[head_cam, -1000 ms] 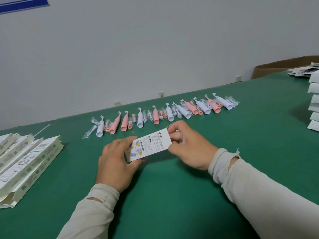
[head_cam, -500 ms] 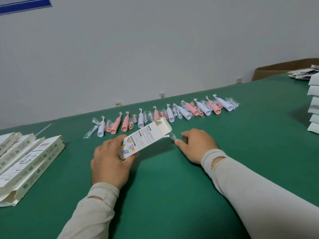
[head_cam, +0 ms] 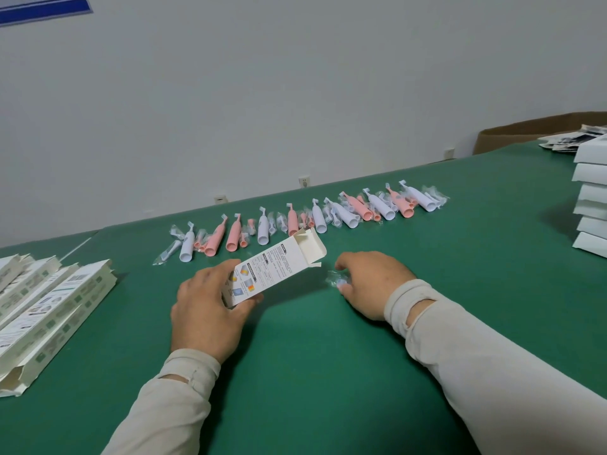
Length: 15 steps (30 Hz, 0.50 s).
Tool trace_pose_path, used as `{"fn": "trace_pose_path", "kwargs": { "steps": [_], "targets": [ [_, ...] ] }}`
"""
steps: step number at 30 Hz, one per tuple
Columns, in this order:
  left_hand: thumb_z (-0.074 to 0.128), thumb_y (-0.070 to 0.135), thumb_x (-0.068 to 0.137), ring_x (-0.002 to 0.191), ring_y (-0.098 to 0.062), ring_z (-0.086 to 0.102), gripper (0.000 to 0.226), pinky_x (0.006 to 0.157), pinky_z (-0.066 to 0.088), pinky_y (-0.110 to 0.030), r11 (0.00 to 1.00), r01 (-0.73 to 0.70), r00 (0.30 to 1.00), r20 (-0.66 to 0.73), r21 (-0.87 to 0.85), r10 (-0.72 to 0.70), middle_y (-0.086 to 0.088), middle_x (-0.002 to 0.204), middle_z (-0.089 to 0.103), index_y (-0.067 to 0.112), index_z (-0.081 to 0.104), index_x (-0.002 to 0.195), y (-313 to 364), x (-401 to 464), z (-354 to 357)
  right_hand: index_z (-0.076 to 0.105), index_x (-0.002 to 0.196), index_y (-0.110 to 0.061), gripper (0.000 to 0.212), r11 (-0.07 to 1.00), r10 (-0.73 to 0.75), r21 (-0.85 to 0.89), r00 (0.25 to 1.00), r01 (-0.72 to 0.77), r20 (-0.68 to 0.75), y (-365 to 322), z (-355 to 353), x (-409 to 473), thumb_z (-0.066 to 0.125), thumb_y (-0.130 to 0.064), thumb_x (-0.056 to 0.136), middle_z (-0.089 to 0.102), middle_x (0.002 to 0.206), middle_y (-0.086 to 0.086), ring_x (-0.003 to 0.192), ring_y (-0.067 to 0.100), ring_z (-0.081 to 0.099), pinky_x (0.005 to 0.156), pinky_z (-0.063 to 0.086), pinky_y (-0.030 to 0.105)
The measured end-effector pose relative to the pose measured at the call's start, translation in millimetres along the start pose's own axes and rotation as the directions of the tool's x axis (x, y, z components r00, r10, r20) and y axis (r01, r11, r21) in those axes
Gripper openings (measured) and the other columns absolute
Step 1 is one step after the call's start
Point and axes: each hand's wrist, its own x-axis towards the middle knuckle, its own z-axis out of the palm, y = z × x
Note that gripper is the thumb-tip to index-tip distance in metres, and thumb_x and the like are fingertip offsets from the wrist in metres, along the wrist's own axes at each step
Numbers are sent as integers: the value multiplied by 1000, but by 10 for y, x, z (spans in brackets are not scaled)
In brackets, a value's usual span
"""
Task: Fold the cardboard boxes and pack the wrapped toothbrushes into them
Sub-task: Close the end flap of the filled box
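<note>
the left hand [head_cam: 210,310] held the printed box [head_cam: 272,267] with its open end toward the right hand [head_cam: 371,284], which pinched a small wrapped brush head [head_cam: 335,281] on the green surface [head_cam: 328,372].

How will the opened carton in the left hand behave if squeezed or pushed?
The carton looks like thin, hollow card, so probably light and easily crushed. Its open flap would likely bend or snag. The left hand grips only the closed end, so the free end may twist.
</note>
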Motion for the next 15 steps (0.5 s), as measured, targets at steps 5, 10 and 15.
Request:
{"fn": "trace_pose_path", "kwargs": {
  "steps": [5, 10, 15],
  "targets": [
    [80, 40, 75, 114, -26, 47, 53, 98, 41, -45, 1000, 0, 1000, -14, -21, 0, 8, 120, 62, 42, 59, 124, -10, -11, -1, 50, 132, -22, 38, 1000, 11, -17, 996, -9, 89, -37, -18, 18, 49, -23, 94, 64, 120, 5, 106, 31, 62, 92, 53, 42],
    [81, 40, 75, 113, -27, 47, 53, 97, 41, -45, 999, 4, 1000, -29, -37, -5, 7, 118, 61, 42, 60, 124, -4, -17, 4, 60, 111, -19, 22, 997, 38, -66, 986, -27, 162, 41, -104, -22, 52, -26, 92, 65, 110, 5, 100, 29, 62, 92, 54, 39],
    [79, 42, 76, 113, -26, 47, 52, 97, 41, -45, 1000, -7, 1000, -12, -16, 7, 8, 120, 61, 43, 59, 124, -14, -13, 0, 55, 89, -25, 3, 981, 3, 196, 1000, -1, -12, 55, -72, 18, 58, -25, 87, 63, 92, -1, 80, 19, 64, 76, 53, 32]
  ]
}}
